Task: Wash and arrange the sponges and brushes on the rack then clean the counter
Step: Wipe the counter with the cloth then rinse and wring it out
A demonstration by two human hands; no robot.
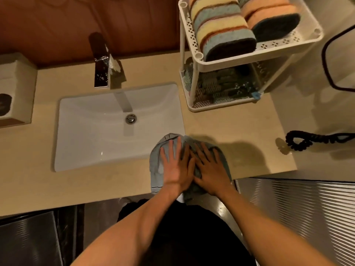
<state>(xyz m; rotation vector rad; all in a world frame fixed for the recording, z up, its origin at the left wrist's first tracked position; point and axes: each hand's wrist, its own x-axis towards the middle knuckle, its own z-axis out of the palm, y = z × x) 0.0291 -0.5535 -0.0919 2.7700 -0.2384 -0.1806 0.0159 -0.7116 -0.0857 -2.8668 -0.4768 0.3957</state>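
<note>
At the far left a pale box (15,87) sits on the counter (240,127), against the back wall and well apart from the sink (92,135). Between the two is a strip of bare counter. The faucet (101,62) stands behind the sink's back edge, its spout reaching out over the basin.

At the sink's near right corner a blue-grey cloth (156,164) lies spread on the counter. Its far edge touches the sink rim and its near edge hangs just over the counter's front edge. The left hand (175,166) presses flat on the cloth, fingers straight and spread. The right hand (209,167) presses flat just beside it, thumbs close together. Neither hand curls round the fabric.

To the right of the hands the counter runs open as far as its right edge.

Behind that stretch, the white two-tier rack (311,39) stands near the wall, just beside the sink's far right corner. The top tier holds striped sponges (221,29) on edge in a row, with orange sponges (269,14) beside them. The lower tier holds dark, netted items (221,85) too shadowed to name.

At the right edge a black coiled cord (299,140) rests on the counter's corner, well apart from the cloth.
</note>
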